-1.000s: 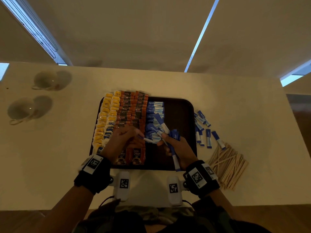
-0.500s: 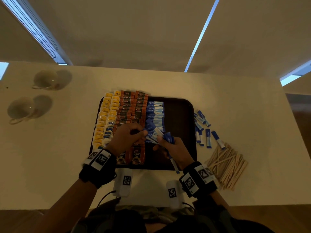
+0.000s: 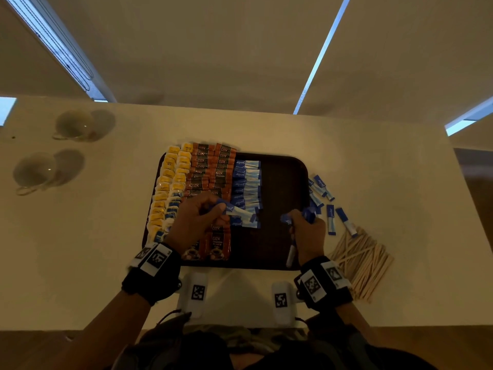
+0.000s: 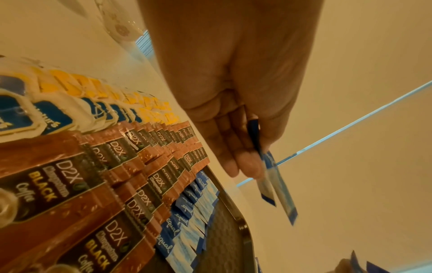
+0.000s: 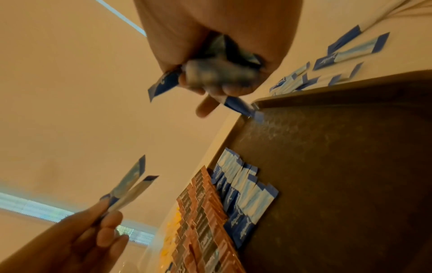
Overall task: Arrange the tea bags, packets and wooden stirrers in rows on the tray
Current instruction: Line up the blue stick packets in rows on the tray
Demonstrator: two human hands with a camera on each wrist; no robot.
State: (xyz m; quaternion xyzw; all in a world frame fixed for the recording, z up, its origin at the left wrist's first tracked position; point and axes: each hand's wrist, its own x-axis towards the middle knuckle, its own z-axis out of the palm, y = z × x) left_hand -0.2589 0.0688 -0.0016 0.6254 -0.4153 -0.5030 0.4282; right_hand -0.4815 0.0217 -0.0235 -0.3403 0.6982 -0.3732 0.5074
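On a pale table (image 3: 346,161): dark tray (image 3: 282,182), rows filling its left part — yellow tea bags (image 3: 170,177) at far left, brown coffee packets (image 3: 210,166) next, blue sweetener sticks (image 3: 246,188) beside those; right part of the tray bare. Above the near end of the blue row: left hand (image 3: 194,220), two blue sticks (image 4: 273,184) pinched between thumb and fingertips, clear of the tray. Over the tray's right side: right hand (image 3: 306,236), fist curled around a bunch of blue sticks (image 5: 224,72), ends poking out both ways. Just right of the tray: loose blue sticks (image 3: 324,198) scattered on the table; nearer, a heap of wooden stirrers (image 3: 362,260). Far left: two cups (image 3: 34,169).
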